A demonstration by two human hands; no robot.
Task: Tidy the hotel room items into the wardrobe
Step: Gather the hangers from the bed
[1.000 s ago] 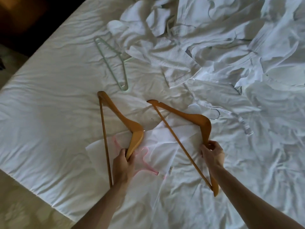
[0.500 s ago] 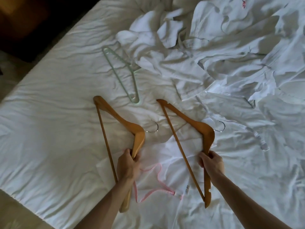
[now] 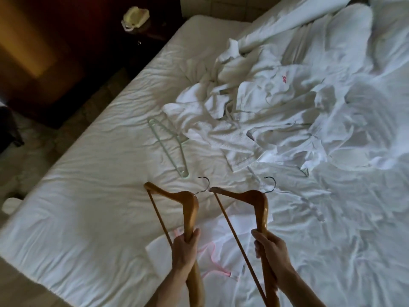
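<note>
Both wooden hangers are now lifted clear of the bed: a second ago they lay flat on the sheet across the white laundry bag, and their metal hooks now stand free above the bedding. For the task, this means pickup of the two hangers appears complete and they are ready for transport to the wardrobe, which is not in view.

The left wooden hanger is held near the front edge of the bed. Its long axis runs from the near end, below the hand, to the far-left shoulder tip, and its hook points far and right. The right wooden hanger is parallel to it, just beside it on the right, with the same orientation.

The left hand grips the near arm of its hanger, fingers curled round the wood. The right hand grips its hanger likewise.

Below the hands, the laundry bag with pink cord lies flat on the sheet. Farther off, a pale green wire hanger lies on the bed, its far-right part touching the crumpled white bathrobe. These items are judged still to be collected.

At far left, a telephone rests on a dark nightstand.
</note>
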